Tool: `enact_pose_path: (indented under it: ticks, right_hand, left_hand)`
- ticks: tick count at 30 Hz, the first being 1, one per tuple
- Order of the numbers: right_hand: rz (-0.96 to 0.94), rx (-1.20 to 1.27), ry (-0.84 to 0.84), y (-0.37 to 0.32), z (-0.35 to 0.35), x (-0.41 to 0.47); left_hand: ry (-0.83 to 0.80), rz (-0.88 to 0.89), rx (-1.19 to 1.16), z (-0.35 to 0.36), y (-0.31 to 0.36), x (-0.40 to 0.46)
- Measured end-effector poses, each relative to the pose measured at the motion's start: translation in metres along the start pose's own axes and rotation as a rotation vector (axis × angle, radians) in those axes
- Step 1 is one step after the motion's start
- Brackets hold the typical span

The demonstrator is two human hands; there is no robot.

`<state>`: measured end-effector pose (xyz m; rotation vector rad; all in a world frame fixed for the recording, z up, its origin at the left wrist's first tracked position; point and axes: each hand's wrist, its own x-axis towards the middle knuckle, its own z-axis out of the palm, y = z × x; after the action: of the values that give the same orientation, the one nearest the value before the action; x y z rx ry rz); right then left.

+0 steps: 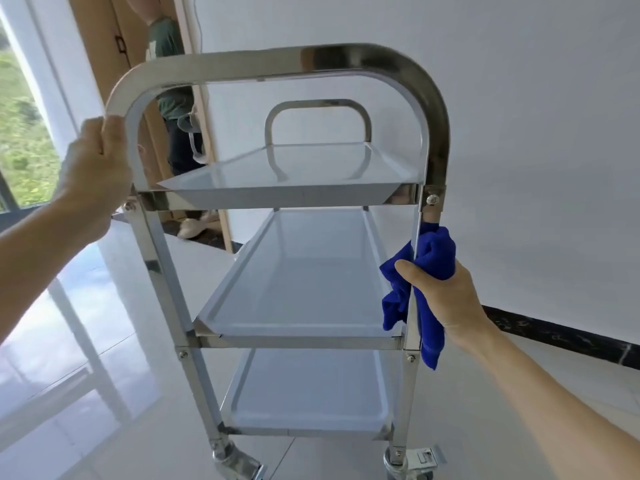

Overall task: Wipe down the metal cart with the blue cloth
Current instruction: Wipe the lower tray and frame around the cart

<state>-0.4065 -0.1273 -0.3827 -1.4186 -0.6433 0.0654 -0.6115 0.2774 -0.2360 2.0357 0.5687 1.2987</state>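
Note:
A shiny metal cart (162, 268) with three tray shelves stands right in front of me on caster wheels. My left hand (95, 168) grips the left bend of its arched near handle (277, 62). My right hand (446, 299) holds the blue cloth (434, 258) wrapped around the near right upright post (412, 320), between the top and middle shelves. A loose end of the cloth hangs down past the middle shelf's corner. All three shelves hold nothing.
A white wall with a dark baseboard (561, 337) runs along the right. A glossy tiled floor (86, 341) lies below. Another person (173, 98) stands in a wooden doorway behind the cart. A window (20, 133) is at the far left.

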Motion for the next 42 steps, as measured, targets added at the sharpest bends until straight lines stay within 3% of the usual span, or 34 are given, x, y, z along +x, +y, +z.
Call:
enact_pose_path:
  ticks: [5,11,14,17,20,23,28,33,36,42]
  right_hand:
    - [-0.032,0.012,-0.003,0.0,-0.001,-0.006]
    - [-0.169,-0.026,0.261,-0.017,-0.015,-0.021]
    - [-0.508,-0.155,0.425,-0.049,-0.022,-0.016]
    - [-0.78,-0.586,0.39,-0.085,-0.036,0.01]
    - [-0.793,-1.103,0.347,-0.095,-0.035,0.032]
    - [-0.716,-1.354,0.164,-0.084,-0.021,0.037]
    - [-0.7,-1.424,0.238,-0.079,0.017,0.046]
    - [-0.884,-1.475,0.05,-0.086,0.129,0.039]
    - [-0.949,-1.449,0.028,-0.086,0.182,0.03]
    - [-1.187,-1.44,0.152,-0.077,0.153,0.045]
  left_hand:
    - [-0.133,-0.09,-0.072,-0.004,0.039,-0.033]
    - [-0.275,0.004,-0.107,0.003,0.057,-0.048]
    - [-0.295,0.032,-0.171,0.01,0.069,-0.061]
    - [-0.255,0.077,-0.172,0.018,0.082,-0.074]
    - [-0.215,0.073,-0.198,0.028,0.089,-0.082]
    - [-0.209,0.077,-0.196,0.035,0.093,-0.083]
    - [-0.234,0.087,-0.161,0.035,0.099,-0.08]
    - [-0.229,0.084,-0.117,0.034,0.103,-0.081]
    - [-0.221,0.082,-0.079,0.031,0.101,-0.08]
    - [-0.209,0.139,-0.048,0.021,0.091,-0.077]
